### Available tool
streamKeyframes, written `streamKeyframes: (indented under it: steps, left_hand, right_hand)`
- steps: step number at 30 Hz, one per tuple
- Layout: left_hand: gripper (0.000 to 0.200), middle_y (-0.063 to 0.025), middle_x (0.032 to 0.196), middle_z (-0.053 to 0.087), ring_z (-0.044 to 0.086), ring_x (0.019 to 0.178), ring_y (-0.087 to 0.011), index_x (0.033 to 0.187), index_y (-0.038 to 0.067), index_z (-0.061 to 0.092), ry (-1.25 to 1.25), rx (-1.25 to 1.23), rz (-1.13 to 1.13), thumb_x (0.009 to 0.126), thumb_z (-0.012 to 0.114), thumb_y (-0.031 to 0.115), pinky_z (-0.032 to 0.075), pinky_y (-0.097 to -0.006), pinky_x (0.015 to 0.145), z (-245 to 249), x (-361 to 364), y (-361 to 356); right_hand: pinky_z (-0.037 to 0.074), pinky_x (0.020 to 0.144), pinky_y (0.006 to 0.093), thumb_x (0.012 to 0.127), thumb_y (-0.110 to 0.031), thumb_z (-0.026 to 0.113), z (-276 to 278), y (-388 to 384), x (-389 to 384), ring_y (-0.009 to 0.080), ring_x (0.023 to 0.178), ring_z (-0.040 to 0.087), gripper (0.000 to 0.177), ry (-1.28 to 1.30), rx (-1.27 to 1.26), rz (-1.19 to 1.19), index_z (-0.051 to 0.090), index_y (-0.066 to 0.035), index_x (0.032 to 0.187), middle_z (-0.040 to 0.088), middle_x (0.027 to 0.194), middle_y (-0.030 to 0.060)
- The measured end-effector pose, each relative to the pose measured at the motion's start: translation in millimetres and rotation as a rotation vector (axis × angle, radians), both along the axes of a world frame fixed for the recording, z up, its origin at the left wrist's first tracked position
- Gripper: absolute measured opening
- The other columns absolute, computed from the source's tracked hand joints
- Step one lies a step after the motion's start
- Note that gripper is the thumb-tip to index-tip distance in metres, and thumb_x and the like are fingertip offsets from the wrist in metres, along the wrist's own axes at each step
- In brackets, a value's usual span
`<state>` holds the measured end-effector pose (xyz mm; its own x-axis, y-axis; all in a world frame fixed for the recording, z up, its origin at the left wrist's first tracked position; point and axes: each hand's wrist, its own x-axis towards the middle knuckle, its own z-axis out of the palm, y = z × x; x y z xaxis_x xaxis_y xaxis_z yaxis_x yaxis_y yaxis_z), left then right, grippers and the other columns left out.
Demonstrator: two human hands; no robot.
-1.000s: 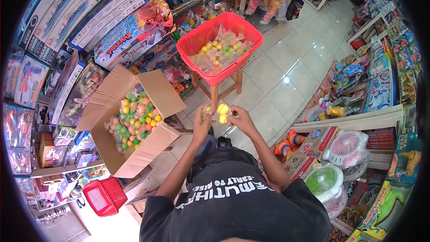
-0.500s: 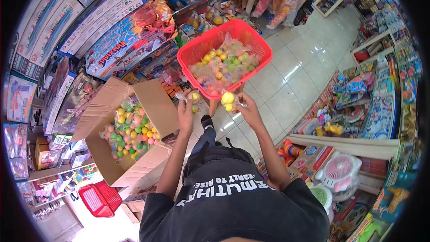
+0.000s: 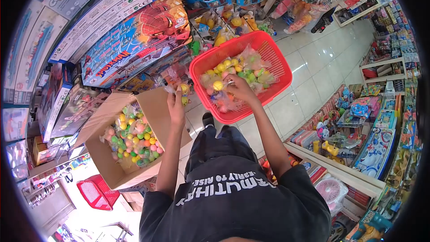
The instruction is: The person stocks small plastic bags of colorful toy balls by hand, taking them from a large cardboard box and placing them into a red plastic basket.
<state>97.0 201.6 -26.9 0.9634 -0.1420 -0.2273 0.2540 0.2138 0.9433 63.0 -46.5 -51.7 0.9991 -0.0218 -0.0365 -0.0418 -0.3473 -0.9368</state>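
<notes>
Over the red basket, far and right of centre, the right hand reaches in among clear packets of coloured balls. Its fingers are closed on a packet with a yellow ball, which rests on the heap inside the basket. The left hand is raised just left of the basket's rim, well apart from the right. It pinches a small clear packet with yellow balls in it. Below and to its left, an open cardboard box holds more ball packets in green, yellow and pink. Behind the box, a Spider-Man toy box leans among stacked toys. Near left, a smaller red basket sits on the floor.
</notes>
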Motion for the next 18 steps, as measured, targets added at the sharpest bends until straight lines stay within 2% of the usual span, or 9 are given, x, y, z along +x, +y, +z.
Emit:
streamKeyframes:
  steps: [4,5,6,9,11,12,14,16,18]
  left_hand:
    - [0.028,-0.0046,0.103,0.057,0.059,0.084,-0.0134,0.117,0.007,0.047,0.035,0.025,0.045,0.094,0.042,0.022,0.045,-0.0239,0.06,9.1,14.0,-7.0]
    - [0.028,-0.0044,0.103,0.057,0.06,0.084,-0.0134,0.117,0.007,0.047,0.031,0.028,0.045,0.094,0.042,0.022,0.045,-0.0239,0.06,9.8,17.0,-10.5]
    - [0.028,-0.0044,0.103,0.057,0.06,0.084,-0.0134,0.117,0.007,0.047,0.038,0.033,0.054,0.094,0.042,0.022,0.045,-0.0239,0.06,9.7,19.6,-13.9]
    - [0.03,-0.0041,0.099,0.055,0.053,0.085,-0.0099,0.115,0.003,0.049,0.015,-0.004,0.074,0.093,0.045,0.023,0.046,-0.0231,0.064,8.7,24.5,-25.6]
    - [0.027,-0.0044,0.106,0.056,0.053,0.094,-0.0123,0.115,0.006,0.049,-0.056,0.043,0.042,0.093,0.044,0.021,0.044,-0.0255,0.077,9.3,28.0,-33.7]
    - [0.027,-0.0044,0.106,0.056,0.053,0.094,-0.0123,0.115,0.006,0.049,-0.056,0.049,0.054,0.093,0.044,0.021,0.044,-0.0255,0.077,15.6,29.5,-38.7]
    - [0.027,-0.0053,0.109,0.054,0.049,0.1,-0.0128,0.114,0.004,0.05,-0.073,0.038,-0.017,0.093,0.045,0.02,0.04,-0.0275,0.086,28.2,29.3,-48.4]
    - [0.027,-0.0065,0.111,0.054,0.049,0.101,-0.0139,0.115,0.003,0.048,-0.06,0.03,-0.037,0.092,0.046,0.017,0.039,-0.0285,0.088,27.3,30.5,-56.4]
    - [0.029,-0.0062,0.107,0.054,0.05,0.098,-0.0127,0.118,0.002,0.045,-0.143,-0.018,-0.097,0.09,0.046,0.01,0.041,-0.0263,0.084,25.5,33.3,-66.3]
  right_hand:
    - [0.046,0.074,0.0365,0.067,-0.003,0.057,-43.3,-0.2,19.5,0.0291,0.085,0.057,0.019,-0.054,-0.308,0.203,0.057,-0.002,0.086,0.058,0.086,0.0149]
    - [0.044,0.078,0.0382,0.067,-0.006,0.06,-51.6,-1.2,19.9,0.0316,0.089,0.055,0.023,0.077,-0.296,0.252,0.057,-0.005,0.09,0.057,0.091,0.0132]
    - [0.044,0.078,0.0382,0.067,-0.006,0.06,-59.6,-1.7,19.3,0.0316,0.089,0.055,0.023,0.082,-0.291,0.262,0.057,-0.005,0.09,0.057,0.091,0.0132]
    - [0.043,0.081,0.0393,0.068,-0.01,0.062,-73.7,0.0,15.7,0.0309,0.096,0.053,0.023,0.165,-0.494,0.367,0.058,-0.006,0.09,0.055,0.102,0.0116]
    - [0.042,0.087,0.0405,0.068,-0.012,0.063,-69.3,4.1,18.4,0.0324,0.104,0.048,0.031,0.279,-0.694,0.491,0.058,-0.008,0.099,0.051,0.112,0.0099]
    - [0.042,0.087,0.0405,0.068,-0.012,0.063,-73.2,4.0,20.1,0.0324,0.104,0.048,0.031,0.274,-0.691,0.503,0.058,-0.008,0.099,0.051,0.112,0.0099]
    - [0.041,0.091,0.0406,0.07,-0.015,0.064,-82.0,4.3,17.4,0.0333,0.111,0.043,0.044,0.288,-0.697,0.544,0.053,-0.012,0.113,0.046,0.12,0.0075]
    - [0.038,0.094,0.0421,0.073,-0.018,0.062,-80.3,3.2,12.3,0.0329,0.116,0.039,0.049,0.267,-0.77,0.642,0.048,-0.013,0.12,0.042,0.125,0.0071]
    - [0.036,0.097,0.0436,0.075,-0.022,0.06,-82.1,5.1,5.8,0.0325,0.12,0.035,0.055,0.243,-0.845,0.736,0.043,-0.014,0.126,0.038,0.13,0.0068]
